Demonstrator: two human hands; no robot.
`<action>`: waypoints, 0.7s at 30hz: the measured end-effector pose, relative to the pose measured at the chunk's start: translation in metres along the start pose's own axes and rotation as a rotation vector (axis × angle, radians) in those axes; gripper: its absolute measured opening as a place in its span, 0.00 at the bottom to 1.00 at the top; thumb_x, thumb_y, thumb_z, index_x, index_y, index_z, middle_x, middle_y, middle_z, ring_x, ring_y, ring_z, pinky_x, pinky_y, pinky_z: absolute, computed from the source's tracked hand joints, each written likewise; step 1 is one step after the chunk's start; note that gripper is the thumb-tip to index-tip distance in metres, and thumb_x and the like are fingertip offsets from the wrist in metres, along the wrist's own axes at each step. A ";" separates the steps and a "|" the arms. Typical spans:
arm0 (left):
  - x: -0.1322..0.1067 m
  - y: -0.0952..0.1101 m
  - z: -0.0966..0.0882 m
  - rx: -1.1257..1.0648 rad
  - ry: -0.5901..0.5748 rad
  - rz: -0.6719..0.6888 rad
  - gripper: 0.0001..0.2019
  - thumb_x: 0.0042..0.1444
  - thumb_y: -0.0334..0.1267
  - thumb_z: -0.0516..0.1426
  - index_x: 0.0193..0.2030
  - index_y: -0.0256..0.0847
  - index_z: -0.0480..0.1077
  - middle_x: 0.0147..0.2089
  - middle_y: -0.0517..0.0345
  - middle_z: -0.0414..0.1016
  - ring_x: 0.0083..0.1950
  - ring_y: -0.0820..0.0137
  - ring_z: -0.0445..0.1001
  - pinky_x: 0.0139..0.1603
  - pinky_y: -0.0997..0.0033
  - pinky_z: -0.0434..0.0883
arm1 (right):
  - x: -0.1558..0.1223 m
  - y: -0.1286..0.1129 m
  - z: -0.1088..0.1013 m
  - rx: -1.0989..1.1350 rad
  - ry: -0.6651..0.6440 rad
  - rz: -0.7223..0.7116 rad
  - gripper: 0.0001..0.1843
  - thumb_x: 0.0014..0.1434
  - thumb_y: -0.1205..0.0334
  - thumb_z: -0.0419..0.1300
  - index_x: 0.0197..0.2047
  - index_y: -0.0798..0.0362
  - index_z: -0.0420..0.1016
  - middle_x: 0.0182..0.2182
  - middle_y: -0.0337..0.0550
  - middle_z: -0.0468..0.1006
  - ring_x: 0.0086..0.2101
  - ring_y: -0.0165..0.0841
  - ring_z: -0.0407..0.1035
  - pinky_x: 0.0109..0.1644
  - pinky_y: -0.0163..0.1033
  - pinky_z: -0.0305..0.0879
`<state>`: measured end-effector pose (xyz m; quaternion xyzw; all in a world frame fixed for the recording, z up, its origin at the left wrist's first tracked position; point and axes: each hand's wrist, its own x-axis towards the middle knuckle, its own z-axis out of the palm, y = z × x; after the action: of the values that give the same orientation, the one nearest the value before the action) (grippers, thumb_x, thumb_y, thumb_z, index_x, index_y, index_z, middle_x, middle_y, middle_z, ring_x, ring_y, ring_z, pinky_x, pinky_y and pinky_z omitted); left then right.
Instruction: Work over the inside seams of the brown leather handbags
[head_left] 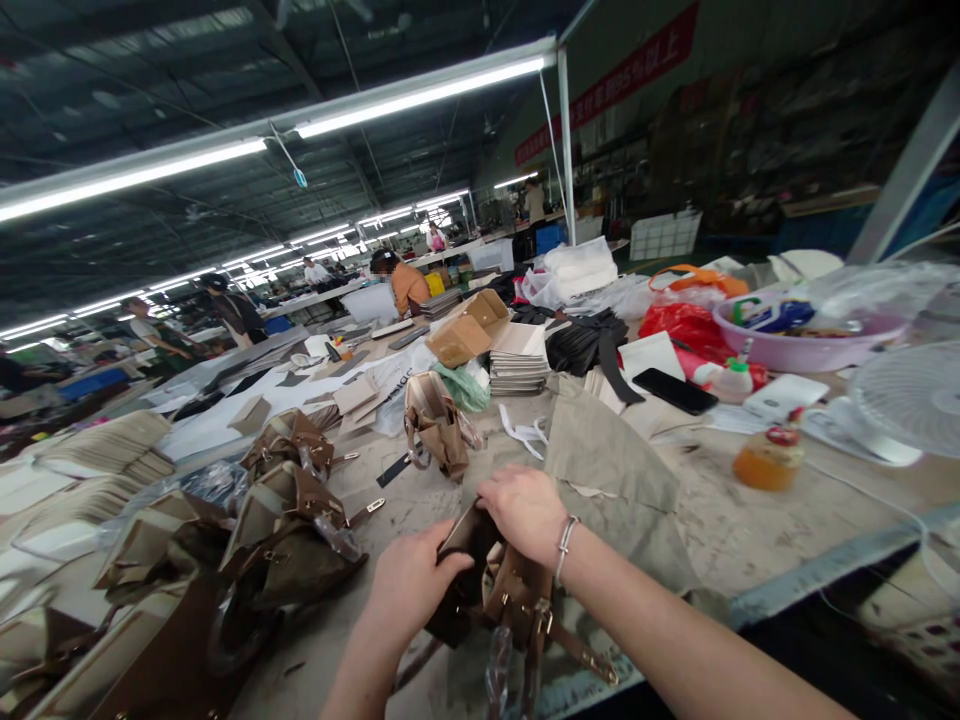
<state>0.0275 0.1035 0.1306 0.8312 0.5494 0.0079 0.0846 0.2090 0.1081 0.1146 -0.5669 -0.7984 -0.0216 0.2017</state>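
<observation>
Both my hands are on a brown leather handbag [517, 600] lying at the near edge of the worktable [735, 530]. My left hand [409, 585] grips its dark left side. My right hand [525, 512], with a bracelet on the wrist, presses down into the top opening. Straps with metal buckles hang from the bag toward me. A grey-green cloth [611, 460] lies just behind my right hand.
Several similar brown bags [289, 505] are piled to the left, one more bag [435, 422] stands upright behind. Cardboard boxes [469, 330], stacked sheets [517, 365], a black phone [675, 390], an orange bottle [769, 455], a pink basin [806, 345] and a white fan [911, 395] lie beyond. Other workers stand far back.
</observation>
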 end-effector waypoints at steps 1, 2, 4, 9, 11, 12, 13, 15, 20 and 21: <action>0.003 0.002 -0.002 -0.007 0.001 0.026 0.16 0.53 0.41 0.58 0.50 0.54 0.69 0.36 0.60 0.78 0.38 0.59 0.75 0.33 0.70 0.59 | 0.001 0.000 0.001 0.001 0.001 0.002 0.07 0.59 0.62 0.56 0.31 0.52 0.73 0.29 0.41 0.75 0.33 0.35 0.67 0.34 0.37 0.57; 0.006 0.004 -0.003 -0.008 0.014 0.053 0.21 0.52 0.40 0.59 0.54 0.55 0.66 0.39 0.60 0.78 0.40 0.59 0.75 0.34 0.70 0.60 | 0.002 -0.001 0.001 0.003 0.002 0.004 0.07 0.59 0.62 0.57 0.30 0.52 0.73 0.29 0.41 0.75 0.33 0.35 0.67 0.33 0.37 0.57; 0.015 0.008 -0.002 0.026 0.054 0.079 0.16 0.55 0.39 0.58 0.51 0.51 0.69 0.39 0.57 0.78 0.40 0.59 0.75 0.35 0.69 0.60 | 0.003 0.000 0.001 0.006 0.005 0.008 0.07 0.59 0.62 0.57 0.30 0.52 0.73 0.29 0.41 0.75 0.33 0.35 0.67 0.33 0.36 0.56; 0.032 0.010 0.006 0.100 0.096 0.032 0.10 0.60 0.37 0.53 0.29 0.43 0.72 0.29 0.55 0.77 0.33 0.62 0.75 0.29 0.69 0.56 | -0.003 0.007 -0.005 0.016 0.034 -0.022 0.05 0.57 0.59 0.59 0.34 0.51 0.71 0.31 0.39 0.76 0.35 0.35 0.67 0.33 0.37 0.55; 0.033 0.008 0.008 0.094 0.108 0.030 0.10 0.60 0.37 0.54 0.28 0.43 0.72 0.29 0.56 0.77 0.33 0.63 0.74 0.29 0.70 0.55 | -0.006 0.010 -0.009 0.018 0.044 -0.038 0.06 0.56 0.59 0.60 0.38 0.50 0.70 0.32 0.37 0.76 0.35 0.35 0.67 0.34 0.37 0.55; 0.032 0.008 0.009 0.093 0.114 0.025 0.10 0.60 0.37 0.54 0.28 0.43 0.71 0.29 0.57 0.77 0.33 0.64 0.74 0.29 0.70 0.55 | -0.008 0.012 -0.011 0.017 0.048 -0.038 0.07 0.56 0.60 0.60 0.39 0.49 0.70 0.32 0.36 0.76 0.35 0.35 0.67 0.33 0.37 0.55; 0.031 0.007 0.009 0.092 0.121 0.020 0.10 0.60 0.38 0.54 0.28 0.43 0.71 0.30 0.57 0.77 0.33 0.64 0.74 0.29 0.70 0.55 | -0.009 0.013 -0.011 0.014 0.050 -0.032 0.06 0.57 0.60 0.60 0.39 0.49 0.69 0.32 0.36 0.76 0.35 0.35 0.67 0.33 0.37 0.55; 0.029 0.008 0.009 0.094 0.128 0.004 0.10 0.59 0.38 0.54 0.28 0.43 0.71 0.29 0.58 0.77 0.32 0.65 0.74 0.28 0.70 0.54 | -0.009 0.014 -0.012 0.005 0.053 -0.007 0.06 0.57 0.61 0.59 0.38 0.50 0.69 0.31 0.37 0.76 0.35 0.36 0.67 0.33 0.38 0.55; 0.026 0.013 0.009 0.102 0.115 -0.023 0.11 0.59 0.39 0.54 0.27 0.43 0.70 0.27 0.59 0.76 0.31 0.66 0.74 0.26 0.70 0.52 | -0.005 0.012 -0.007 -0.014 0.039 0.043 0.04 0.57 0.61 0.59 0.32 0.51 0.70 0.30 0.39 0.76 0.34 0.36 0.67 0.32 0.38 0.55; 0.026 0.014 0.009 0.104 0.113 -0.021 0.11 0.60 0.39 0.54 0.27 0.43 0.70 0.27 0.59 0.76 0.31 0.66 0.74 0.26 0.70 0.51 | -0.005 0.012 -0.007 -0.017 0.035 0.046 0.04 0.57 0.61 0.59 0.32 0.52 0.71 0.29 0.39 0.75 0.34 0.36 0.67 0.32 0.37 0.55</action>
<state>0.0514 0.1210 0.1218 0.8269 0.5617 0.0253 0.0100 0.2228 0.1064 0.1168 -0.5863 -0.7814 -0.0336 0.2111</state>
